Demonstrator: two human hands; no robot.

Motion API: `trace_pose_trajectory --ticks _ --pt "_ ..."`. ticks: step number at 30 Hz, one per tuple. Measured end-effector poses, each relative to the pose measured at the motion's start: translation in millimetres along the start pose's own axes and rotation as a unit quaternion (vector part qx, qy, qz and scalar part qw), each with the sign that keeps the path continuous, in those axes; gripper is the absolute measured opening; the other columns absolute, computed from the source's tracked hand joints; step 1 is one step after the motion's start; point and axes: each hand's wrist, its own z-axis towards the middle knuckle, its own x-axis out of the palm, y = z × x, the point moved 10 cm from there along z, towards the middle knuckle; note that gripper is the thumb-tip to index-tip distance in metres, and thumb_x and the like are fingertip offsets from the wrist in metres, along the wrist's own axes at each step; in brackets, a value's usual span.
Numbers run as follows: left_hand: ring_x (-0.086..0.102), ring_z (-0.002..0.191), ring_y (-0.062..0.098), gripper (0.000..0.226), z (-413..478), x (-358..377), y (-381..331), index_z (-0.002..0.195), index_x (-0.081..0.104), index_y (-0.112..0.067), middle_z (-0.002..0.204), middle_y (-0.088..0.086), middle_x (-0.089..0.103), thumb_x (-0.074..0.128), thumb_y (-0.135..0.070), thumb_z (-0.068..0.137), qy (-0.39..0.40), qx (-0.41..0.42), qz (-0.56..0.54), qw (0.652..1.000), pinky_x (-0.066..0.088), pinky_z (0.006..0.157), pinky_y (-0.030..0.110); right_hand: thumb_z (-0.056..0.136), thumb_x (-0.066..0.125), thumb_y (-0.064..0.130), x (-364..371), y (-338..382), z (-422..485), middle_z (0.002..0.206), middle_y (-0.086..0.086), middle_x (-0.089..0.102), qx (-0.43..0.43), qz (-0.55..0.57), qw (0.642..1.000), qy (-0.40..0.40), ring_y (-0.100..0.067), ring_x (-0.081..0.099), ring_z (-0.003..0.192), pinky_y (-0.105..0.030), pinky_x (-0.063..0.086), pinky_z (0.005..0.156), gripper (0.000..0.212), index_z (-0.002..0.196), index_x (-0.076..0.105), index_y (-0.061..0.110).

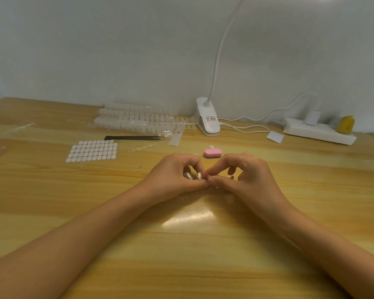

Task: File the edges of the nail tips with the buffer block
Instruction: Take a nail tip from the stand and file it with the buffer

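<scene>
Centrally on the wooden worktop, a person's two hands meet fingertip to fingertip. The right hand pinches a small clear nail tip between thumb and forefinger, its other fingers loosely curled above. The left hand curls its fingers inward, glossy nails facing the camera and thumb tip at the same meeting point; whether it also grips the nail tip cannot be told. The pink buffer block lies flat just beyond the hands, touched by neither, its long axis running parallel to the worktop's far edge, rounded ends pointing left and right. Toward the far left sit a sheet of white adhesive tabs, black tweezers and packed strips of nail tips. A white clip lamp stands at the far edge, with a power strip toward the far right corner.
</scene>
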Motion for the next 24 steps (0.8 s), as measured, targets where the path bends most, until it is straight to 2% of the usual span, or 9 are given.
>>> trace_pose_trajectory --ticks 3,5,7,9,11,15,18,21,24 --pt "0.061 0.073 -0.004 0.017 0 5 4 0.083 0.071 -0.032 0.079 -0.022 0.067 0.084 -0.032 0.071 0.124 -0.047 -0.017 0.991 0.048 0.065 0.011 0.077 0.075 0.042 -4 1 4 0.087 0.028 0.070 0.003 0.051 0.999 0.010 0.000 0.056 0.086 -0.011 0.039 0.062 0.011 0.086 0.076 0.036" --pt "0.065 0.087 -0.002 0.016 -2 0 3 0.093 0.072 -0.038 0.097 -0.020 0.070 0.073 -0.045 0.078 0.194 -0.069 -0.052 0.977 0.052 0.074 0.016 0.079 0.063 0.052 -14 -1 13 0.087 0.021 0.073 0.010 0.095 0.995 0.014 0.000 0.063 0.085 -0.014 0.044 0.063 0.026 0.092 0.077 0.034" --pt "0.065 0.086 -0.003 0.023 7 -27 7 0.092 0.072 -0.040 0.097 -0.020 0.070 0.062 -0.056 0.079 0.111 -0.069 -0.049 0.990 0.052 0.074 0.026 0.082 0.061 0.050 -20 -10 26 0.083 0.021 0.073 0.022 0.055 0.998 0.038 -0.001 0.063 0.082 -0.017 0.045 0.066 0.018 0.090 0.074 0.039" --pt "0.062 0.083 0.001 0.011 16 -64 15 0.084 0.072 -0.036 0.094 -0.019 0.068 0.066 -0.045 0.083 -0.062 -0.061 0.014 0.996 0.052 0.076 0.032 0.085 0.069 0.038 -20 -24 39 0.080 0.021 0.071 0.042 -0.013 0.997 0.059 -0.002 0.058 0.078 -0.020 0.043 0.062 0.007 0.085 0.071 0.045" --pt "0.057 0.091 0.007 0.005 21 -77 22 0.091 0.069 -0.037 0.108 -0.016 0.062 0.068 -0.035 0.087 -0.135 -0.060 0.142 0.979 0.051 0.083 0.032 0.085 0.073 0.034 -14 -33 50 0.087 0.018 0.069 0.050 -0.066 0.994 0.066 -0.001 0.054 0.076 -0.017 0.038 0.057 0.009 0.088 0.073 0.042" --pt "0.044 0.114 0.011 0.038 30 -59 42 0.122 0.062 -0.035 0.122 -0.012 0.051 0.064 -0.048 0.086 -0.076 -0.077 0.296 0.949 0.040 0.089 0.030 0.082 0.073 0.049 4 -33 65 0.102 0.013 0.054 0.024 -0.135 0.989 0.061 -0.001 0.045 0.092 -0.026 0.043 0.072 0.024 0.103 0.074 0.038" --pt "0.044 0.113 0.009 0.037 29 -55 43 0.119 0.063 -0.036 0.117 -0.014 0.052 0.063 -0.052 0.085 -0.080 -0.064 0.309 0.946 0.035 0.085 0.027 0.082 0.072 0.051 18 -26 70 0.114 0.014 0.052 -0.011 -0.178 0.982 0.056 -0.009 0.038 0.112 -0.031 0.036 0.086 0.029 0.108 0.072 0.040" --pt "0.043 0.113 0.008 0.035 28 -55 40 0.115 0.063 -0.032 0.117 -0.013 0.050 0.067 -0.047 0.083 -0.085 -0.046 0.278 0.956 0.039 0.090 0.027 0.081 0.072 0.050 27 -28 71 0.118 0.016 0.057 -0.014 -0.192 0.980 0.050 -0.012 0.036 0.117 -0.032 0.024 0.086 0.026 0.105 0.072 0.040" --pt "0.042 0.113 0.005 0.035 26 -57 33 0.109 0.060 -0.031 0.115 -0.017 0.045 0.075 -0.040 0.078 -0.107 -0.020 0.238 0.965 0.041 0.093 0.026 0.081 0.074 0.046 28 -32 69 0.116 0.018 0.060 -0.020 -0.164 0.986 0.037 -0.011 0.037 0.117 -0.032 0.023 0.087 0.024 0.104 0.071 0.039"
